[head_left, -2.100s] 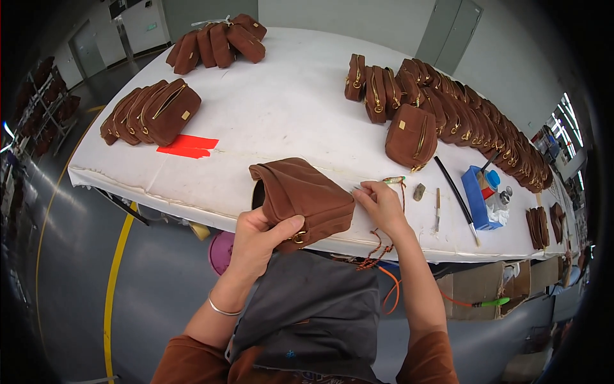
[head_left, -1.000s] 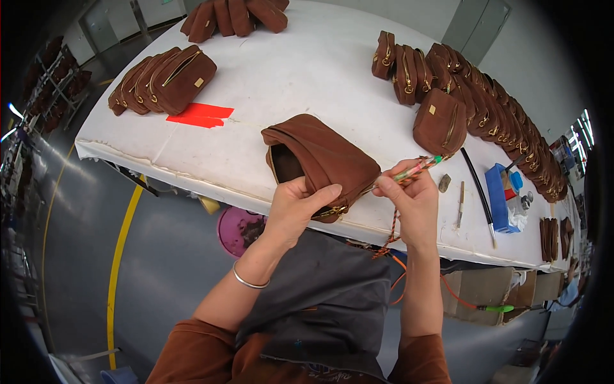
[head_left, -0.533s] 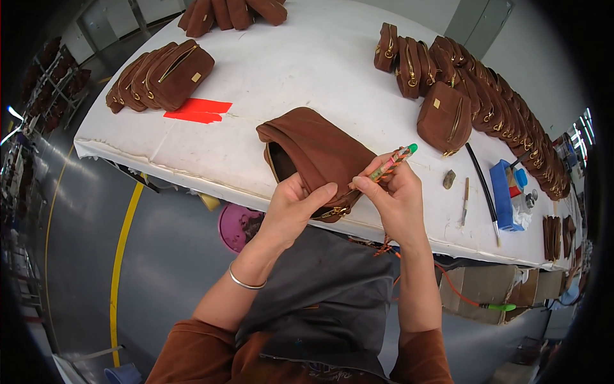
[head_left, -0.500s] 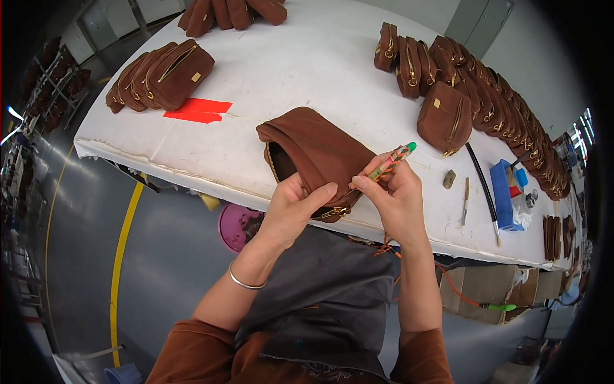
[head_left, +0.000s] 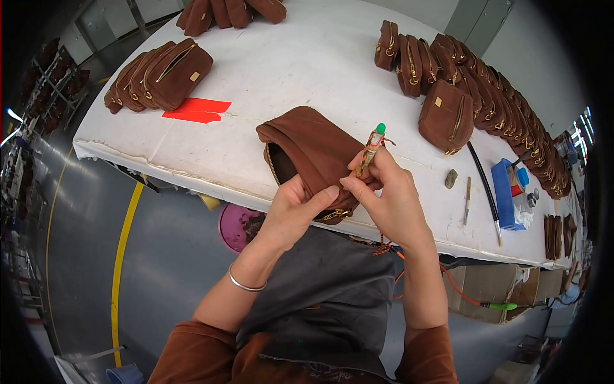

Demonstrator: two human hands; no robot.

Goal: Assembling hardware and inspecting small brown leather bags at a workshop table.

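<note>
Where the forearms rise from the lower edge, a grey apron [head_left: 326, 288] covers the lap, with a silver bangle [head_left: 246, 286] on the left wrist

Left hand [head_left: 291, 214]: fingers curled, thumb pressed against the near edge of the brown suede pouch [head_left: 313, 153], gripping it at the table's front edge beside the gold zip end

Right hand [head_left: 390, 195]: fingertips pinched round a slim pen-like tool with a green tip [head_left: 371, 148], held upright, its lower end at the pouch's near corner; thin orange thread trails from the tool

Brown suede pouch: lying on the white table [head_left: 307, 70] at its near edge, mouth open toward the left, dark lining showing

Pink tub [head_left: 238, 225]: on the grey floor under the table edge, just left of the left hand

Right of the hands: a small stone-like block [head_left: 451, 178], a thin stick [head_left: 467, 200], a black rod [head_left: 484, 192], a blue box [head_left: 505, 195]

Red tape patch [head_left: 197, 110]: on the table, left of the pouch

Left stack of brown pouches [head_left: 160, 75]: beyond the tape

Long row of brown pouches [head_left: 473, 89]: upright along the right side, running to the far edge

Far stack of pouches [head_left: 227, 11]: at the top edge
</note>
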